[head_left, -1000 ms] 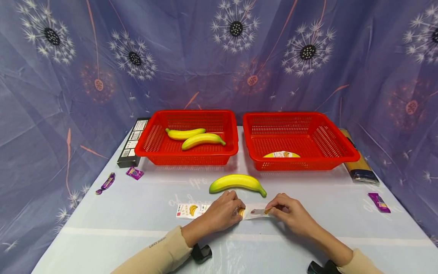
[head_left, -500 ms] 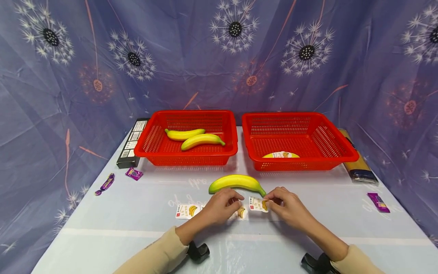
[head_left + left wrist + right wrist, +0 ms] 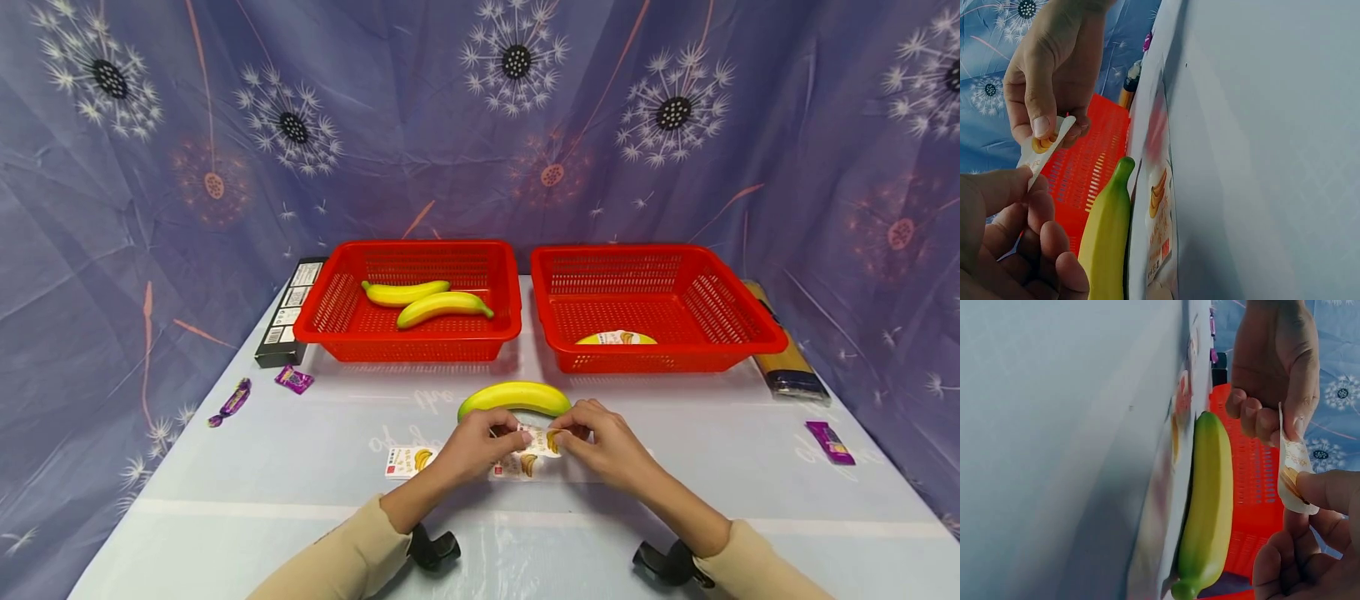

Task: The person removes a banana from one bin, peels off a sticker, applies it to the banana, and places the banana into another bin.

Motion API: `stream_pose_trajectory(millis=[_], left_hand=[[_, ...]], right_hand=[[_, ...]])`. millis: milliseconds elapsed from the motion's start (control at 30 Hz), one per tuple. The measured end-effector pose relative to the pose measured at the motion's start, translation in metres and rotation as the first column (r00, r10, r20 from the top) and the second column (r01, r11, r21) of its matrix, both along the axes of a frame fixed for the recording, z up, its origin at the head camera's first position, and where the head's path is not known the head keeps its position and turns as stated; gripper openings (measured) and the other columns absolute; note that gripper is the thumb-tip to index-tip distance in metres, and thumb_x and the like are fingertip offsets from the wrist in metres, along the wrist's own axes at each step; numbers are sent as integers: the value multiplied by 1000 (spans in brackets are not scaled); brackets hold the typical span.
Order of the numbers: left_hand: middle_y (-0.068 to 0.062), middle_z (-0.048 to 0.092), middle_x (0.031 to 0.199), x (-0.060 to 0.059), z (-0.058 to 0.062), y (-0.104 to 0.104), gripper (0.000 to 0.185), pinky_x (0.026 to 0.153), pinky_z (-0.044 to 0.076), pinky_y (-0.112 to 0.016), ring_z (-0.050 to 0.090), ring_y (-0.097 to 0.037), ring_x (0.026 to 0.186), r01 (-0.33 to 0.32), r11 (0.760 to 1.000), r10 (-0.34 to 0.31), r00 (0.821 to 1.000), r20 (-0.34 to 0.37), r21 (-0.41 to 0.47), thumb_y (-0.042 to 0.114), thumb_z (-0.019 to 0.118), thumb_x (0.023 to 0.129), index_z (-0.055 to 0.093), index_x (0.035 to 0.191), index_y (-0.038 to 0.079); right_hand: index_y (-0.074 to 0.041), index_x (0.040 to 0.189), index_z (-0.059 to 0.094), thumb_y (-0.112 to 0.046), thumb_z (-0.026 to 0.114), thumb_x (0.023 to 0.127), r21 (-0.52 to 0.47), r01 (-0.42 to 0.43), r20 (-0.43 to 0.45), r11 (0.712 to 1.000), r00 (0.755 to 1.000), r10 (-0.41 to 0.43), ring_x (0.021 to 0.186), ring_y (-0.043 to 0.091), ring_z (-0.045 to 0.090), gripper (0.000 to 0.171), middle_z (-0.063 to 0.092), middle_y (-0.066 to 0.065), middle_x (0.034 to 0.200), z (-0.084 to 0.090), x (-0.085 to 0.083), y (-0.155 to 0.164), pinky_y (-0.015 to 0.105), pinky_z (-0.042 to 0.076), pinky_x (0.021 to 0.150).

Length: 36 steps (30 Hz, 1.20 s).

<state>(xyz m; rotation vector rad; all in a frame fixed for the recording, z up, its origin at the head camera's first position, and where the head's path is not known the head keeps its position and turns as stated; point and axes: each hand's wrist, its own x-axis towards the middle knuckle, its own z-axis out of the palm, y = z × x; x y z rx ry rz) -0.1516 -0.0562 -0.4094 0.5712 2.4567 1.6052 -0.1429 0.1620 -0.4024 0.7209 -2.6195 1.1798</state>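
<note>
A small white sticker printed with bananas is stretched between both hands, held just above the table. The left hand pinches its left end between thumb and fingers; the right hand pinches the other end, by the banana picture. In the right wrist view the sticker curves slightly between the two grips. Beneath it on the table lies a strip of banana stickers, partly hidden by the left hand. Just behind the hands a yellow banana with green ends lies on the table, its right end covered by the right hand.
Two red baskets stand at the back: the left basket holds two bananas, the right basket a banana with a sticker on it. More stickers lie at left. Purple wrapped candies, a black box and a tan package lie around.
The right hand has peeled a sticker off the strip, lifted it and carried it left. The left hand has let go of the strip and now pinches the sticker's other end.
</note>
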Motion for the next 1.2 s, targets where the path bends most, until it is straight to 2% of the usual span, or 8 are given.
stream_pose_trajectory(millis=[167,333,500,600,733,833,933,1200], left_hand=[[-2,61,69,-1,0,-1,15,54,41,-18,47,-2,59,-42,999,42,999,-30,-12,21,68,85,68,79,7],[-2,60,69,-5,1,-2,14,55,40,-18,47,-4,61,-88,995,84,992,-90,-39,20,69,84,67,79,7],[2,58,69,-17,2,-3,12,59,40,-19,47,-5,64,-149,979,116,968,-221,-140,20,69,83,66,77,10],[4,57,70,-26,4,-3,14,62,39,-20,47,-7,66,-202,947,112,936,-334,-248,23,69,83,65,76,13],[5,56,69,-39,7,-2,18,62,40,-24,51,-11,69,-279,879,78,884,-460,-387,28,68,84,64,72,15],[4,57,69,-47,8,-3,21,60,39,-23,52,-12,69,-317,838,58,860,-506,-443,29,68,83,62,69,15],[4,57,67,-53,9,-3,22,58,36,-22,51,-12,68,-335,814,41,848,-529,-474,28,69,82,60,66,15],[4,54,64,-59,5,2,26,60,37,-26,52,-15,68,-379,753,-12,809,-588,-538,29,70,80,57,62,16]], right_hand=[[-19,89,70,-16,75,79,37,41,20,998,999,-41,72,5,46,11,53,-11,75,-4,-4,-2,20,40,63],[-21,77,67,-23,75,78,61,56,40,997,998,-58,69,4,45,8,53,-11,72,-7,-13,-4,19,39,62],[-20,68,61,-27,74,80,87,75,67,993,994,-81,66,7,42,19,49,-8,66,-6,-25,-10,21,35,61],[-19,65,58,-28,73,80,130,96,52,987,993,-103,66,8,41,24,47,-7,63,-6,-36,-15,25,35,63],[-16,59,51,-27,72,81,205,115,-7,972,993,-117,62,9,38,32,42,-7,59,-6,-51,-21,38,44,81],[-16,57,48,-27,71,82,255,128,-25,958,992,-126,61,11,37,36,39,-6,57,-4,-59,-25,36,44,76],[-16,57,48,-28,71,82,296,145,-21,944,989,-145,60,12,37,36,39,-4,56,-3,-64,-29,28,29,58],[-15,55,44,-25,69,79,368,186,-80,911,983,-168,52,11,34,36,38,-5,54,-5,-71,-34,24,23,50]])
